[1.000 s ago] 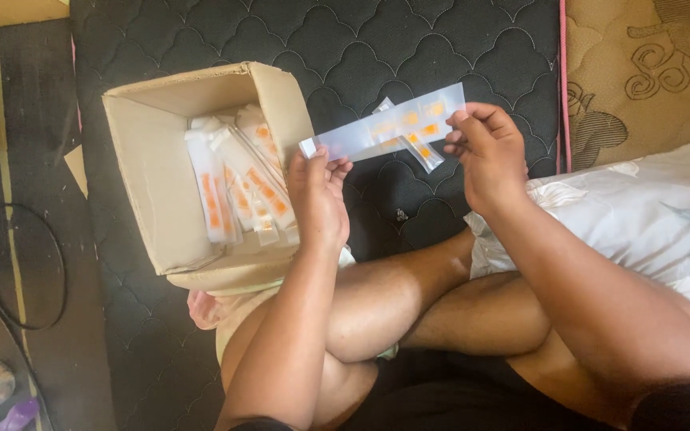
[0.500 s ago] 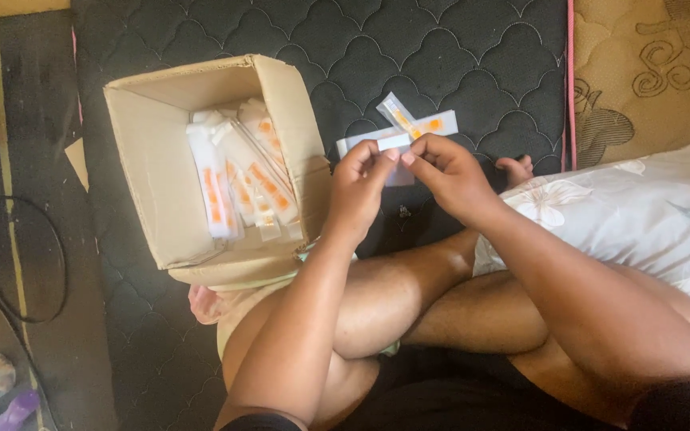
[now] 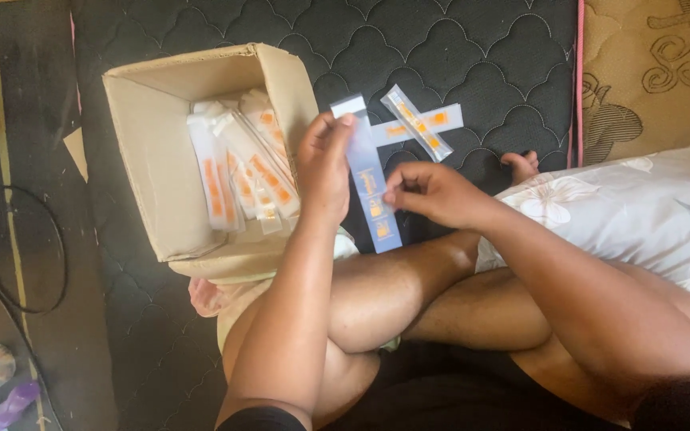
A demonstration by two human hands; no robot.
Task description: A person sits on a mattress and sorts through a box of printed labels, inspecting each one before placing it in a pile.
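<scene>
Most of the view is a dark quilted mattress (image 3: 457, 56), its scalloped stitching partly covered by a flower-printed white pillow (image 3: 640, 215) cut off at the right edge and by an open brown cardboard box (image 3: 153, 168) whose depth hides the lower ends of the slim clear sachets (image 3: 241, 172) with orange marks piled inside. Two more such sachets (image 3: 417, 121) lie crossed on the mattress just beyond the hands, above the person's folded bare legs. One long, glossy pale-blue strip (image 3: 367, 179) stands nearly upright between the hands: the left hand (image 3: 325, 172) curls around its upper part with a fingertip on the top edge, the right hand (image 3: 433, 191) pinches its middle, and its print is too small to make out.
</scene>
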